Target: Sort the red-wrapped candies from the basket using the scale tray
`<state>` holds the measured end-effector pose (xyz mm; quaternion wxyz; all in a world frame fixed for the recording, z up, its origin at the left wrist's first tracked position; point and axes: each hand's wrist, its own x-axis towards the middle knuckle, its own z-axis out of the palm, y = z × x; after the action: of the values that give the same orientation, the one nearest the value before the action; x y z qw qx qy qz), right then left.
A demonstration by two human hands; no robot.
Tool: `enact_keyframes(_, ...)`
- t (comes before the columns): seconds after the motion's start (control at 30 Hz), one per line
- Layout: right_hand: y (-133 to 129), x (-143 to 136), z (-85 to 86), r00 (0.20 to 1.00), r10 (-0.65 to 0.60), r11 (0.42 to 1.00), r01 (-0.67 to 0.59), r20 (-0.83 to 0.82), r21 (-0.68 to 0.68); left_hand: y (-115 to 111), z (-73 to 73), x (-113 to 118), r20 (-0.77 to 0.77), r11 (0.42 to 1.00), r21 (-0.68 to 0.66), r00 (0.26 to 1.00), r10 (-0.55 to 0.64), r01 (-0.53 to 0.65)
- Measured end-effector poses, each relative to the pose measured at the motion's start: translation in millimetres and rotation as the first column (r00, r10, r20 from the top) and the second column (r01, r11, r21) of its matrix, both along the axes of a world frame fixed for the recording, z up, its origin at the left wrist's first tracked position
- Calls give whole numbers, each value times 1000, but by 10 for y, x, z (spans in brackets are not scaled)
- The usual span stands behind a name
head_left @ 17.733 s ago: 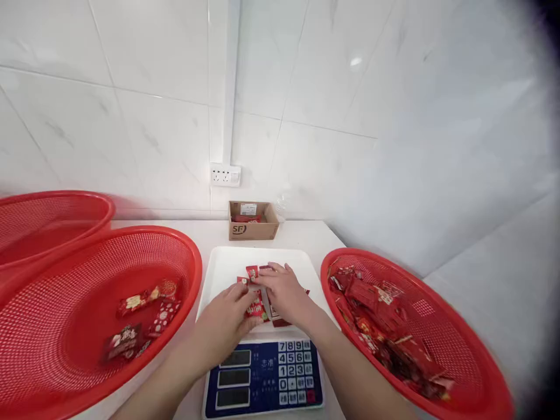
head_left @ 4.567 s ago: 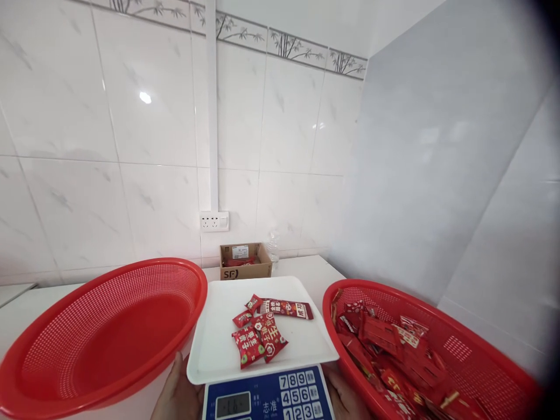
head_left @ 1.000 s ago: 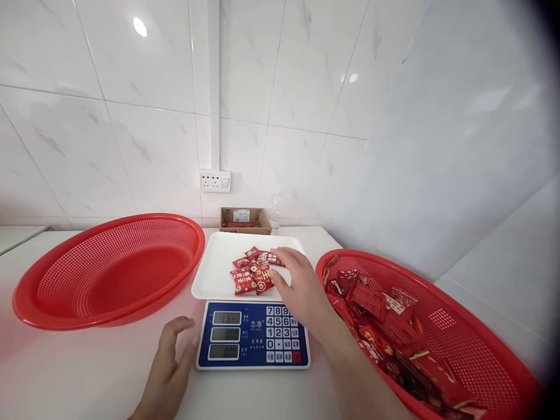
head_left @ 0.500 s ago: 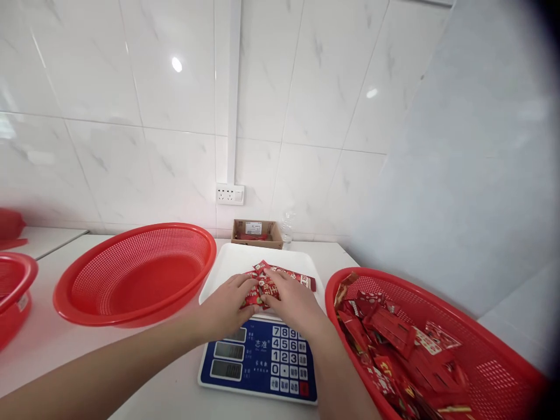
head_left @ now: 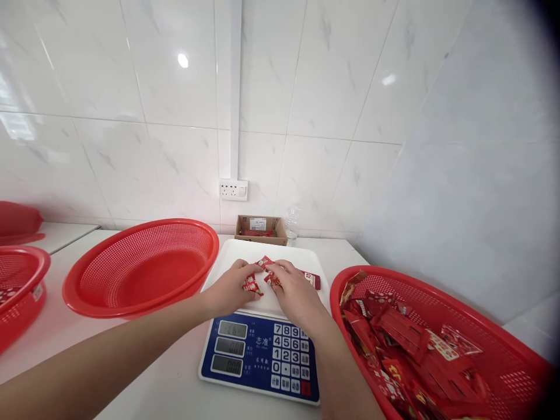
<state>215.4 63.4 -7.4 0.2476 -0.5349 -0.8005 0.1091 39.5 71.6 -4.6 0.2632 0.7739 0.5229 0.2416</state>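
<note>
At the far left, part of a red basket sits beside a wider one on a white bench. Centrally, a blue-keyed scale carries a white tray; a cardboard box stands behind. At right, a slanted basket holds many red packets. Over the tray, the left hand reaches inward, fingers pinching a square packet. Opposite, the right hand angles inward, its fingers around a patterned packet; a long packet pokes out beyond.
</note>
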Motion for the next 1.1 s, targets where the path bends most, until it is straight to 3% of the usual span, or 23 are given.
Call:
enact_keyframes(0.2, 21, -2, -2, 998, -66, 997, 66, -10, 28, 90, 179, -223, 47, 993, -28, 992, 117, -116)
enact_keyframes(0.4, 9, -1, 31, 997, -50, 998, 52, -54, 28, 216, 392, -859, -38, 953, 81, 955, 295, -291)
enact_keyframes(0.5, 0, -5, 48, 995, -68, 997, 70, -76, 31, 279, 418, -1184, -130, 927, 143, 922, 365, -347)
enact_keyframes(0.6, -4, -10, 62, 991, -85, 995, 90, -101, 43, 310, 388, -1315, -192, 916, 195, 902, 387, -352)
enact_keyframes(0.73, -1, -8, 68, 983, -114, 989, 126, -146, 74, 312, 281, -1059, -219, 939, 220, 925, 311, -263)
enact_keyframes(0.97, 9, 2, 51, 976, -141, 983, 158, -168, 90, 329, 17, -145, -225, 985, 170, 973, 48, -10)
enact_keyframes(1.1, -3, 0, 44, 984, -124, 989, 133, -129, 63, 394, -68, 85, -242, 985, 165, 970, -15, 57)
